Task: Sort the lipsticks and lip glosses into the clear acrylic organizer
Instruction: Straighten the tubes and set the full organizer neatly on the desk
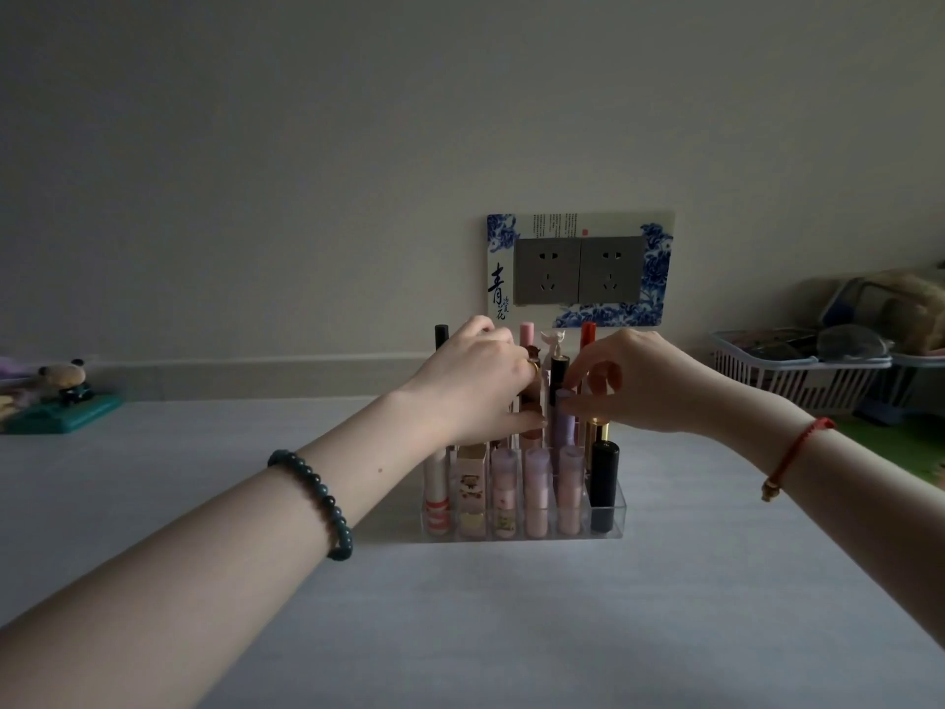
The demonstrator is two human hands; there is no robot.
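The clear acrylic organizer (608,509) stands mid-table, filled with several upright tubes. Its front row holds pink and lilac tubes (536,491) and a black lipstick (603,486) at the right end. Taller glosses rise at the back, one pink-capped (526,336) and one red-capped (588,334). My left hand (473,376) reaches over the middle rows, its fingers curled around a dark brown tube (532,401). My right hand (631,381) comes in from the right and its fingertips pinch the top of a lilac tube (562,417) standing in a middle slot.
A double wall socket (578,271) with a blue-and-white surround sits right behind the organizer. A white basket (797,373) of items stands at the far right. A small plush toy (66,378) on a teal box is at the far left.
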